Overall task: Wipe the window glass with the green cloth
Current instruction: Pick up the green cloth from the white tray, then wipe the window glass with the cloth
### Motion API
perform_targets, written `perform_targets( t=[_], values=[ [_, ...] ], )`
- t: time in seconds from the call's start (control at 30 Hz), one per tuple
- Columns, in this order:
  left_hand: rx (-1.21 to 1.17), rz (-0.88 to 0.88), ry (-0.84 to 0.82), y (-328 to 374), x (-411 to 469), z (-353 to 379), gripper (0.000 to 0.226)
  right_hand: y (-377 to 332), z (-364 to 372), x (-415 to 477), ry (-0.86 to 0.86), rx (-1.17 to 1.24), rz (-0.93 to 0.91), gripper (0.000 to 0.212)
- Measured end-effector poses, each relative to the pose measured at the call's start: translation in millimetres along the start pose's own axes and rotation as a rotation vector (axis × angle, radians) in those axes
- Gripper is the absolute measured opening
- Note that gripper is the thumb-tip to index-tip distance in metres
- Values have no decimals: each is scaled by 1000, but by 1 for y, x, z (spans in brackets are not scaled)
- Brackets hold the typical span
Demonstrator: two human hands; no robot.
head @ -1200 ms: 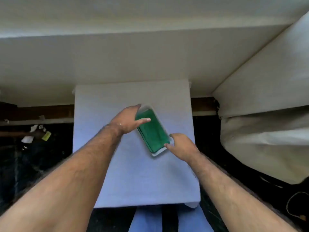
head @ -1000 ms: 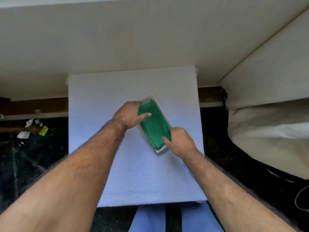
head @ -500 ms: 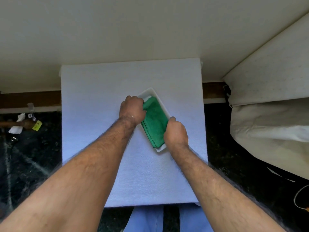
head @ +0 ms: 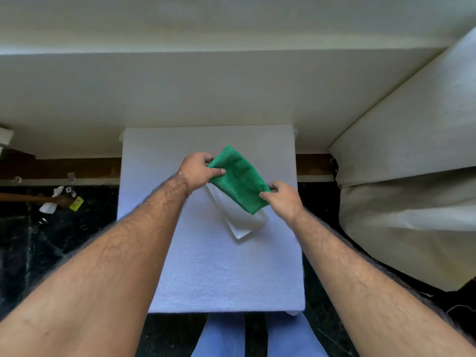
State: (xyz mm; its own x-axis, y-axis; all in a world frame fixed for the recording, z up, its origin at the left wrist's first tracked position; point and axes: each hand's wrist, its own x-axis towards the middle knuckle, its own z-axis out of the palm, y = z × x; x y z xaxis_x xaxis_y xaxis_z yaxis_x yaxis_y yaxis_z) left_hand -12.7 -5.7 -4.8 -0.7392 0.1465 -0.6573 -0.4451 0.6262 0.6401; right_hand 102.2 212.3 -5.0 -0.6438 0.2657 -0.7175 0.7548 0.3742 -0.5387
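Head view, looking down at a desk (head: 211,274) covered with a pale lavender felt-like sheet. Both bare forearms reach in from the lower corners.

Folded green microfibre cloth (head: 238,180): lifted off the desk surface, held between both hands above the far end of a shallow white rectangular tray (head: 247,224). The cloth lies diagonally, its far corner pointing up-left and its near corner hanging over the tray. The tray sits at an angle on the felt sheet near the desk's centre; its visible near part holds nothing.

Left hand (head: 197,172): grip closed on the cloth's upper-left edge, thumb on top and fingers curled behind the fabric.

Right hand (head: 282,198): grip closed as a pinch on the cloth's lower-right edge, thumb and forefinger meeting on the fabric, remaining fingers curled in.

The 2 hands are apart, with the cloth spanning the gap between them.

Surroundings: a plain cream wall (head: 206,94) rises behind the desk. A large beige fabric-covered shape (head: 412,202) stands to the right. Dark patterned floor (head: 38,240) on the left carries small paper scraps, 1 of them yellow (head: 76,203). Blue trouser legs (head: 224,336) show below the desk's near edge. No window glass can be made out in this view.
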Motion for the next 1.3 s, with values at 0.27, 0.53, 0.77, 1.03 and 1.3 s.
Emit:
perform_targets(
  t=[0.27, 0.53, 0.77, 1.03, 1.3],
  values=[
    [-203, 85, 8, 81, -63, -52, 32, -54, -76, -44, -18, 248, -117, 15],
    [-297, 242, 22, 185, -138, -115, 33, -141, -171, -120, -23, 396, -277, 30],
    [-366, 462, 104, 297, -227, -173, 20, -221, -242, -190, -8, 445, -450, 30],
    [-389, 694, 225, 402, -333, -223, 28, -305, -305, -282, 56, 476, -664, 19],
    [-503, 889, 335, 478, -399, -266, 14, -372, -351, -353, 80, 492, -851, 19]
  ],
)
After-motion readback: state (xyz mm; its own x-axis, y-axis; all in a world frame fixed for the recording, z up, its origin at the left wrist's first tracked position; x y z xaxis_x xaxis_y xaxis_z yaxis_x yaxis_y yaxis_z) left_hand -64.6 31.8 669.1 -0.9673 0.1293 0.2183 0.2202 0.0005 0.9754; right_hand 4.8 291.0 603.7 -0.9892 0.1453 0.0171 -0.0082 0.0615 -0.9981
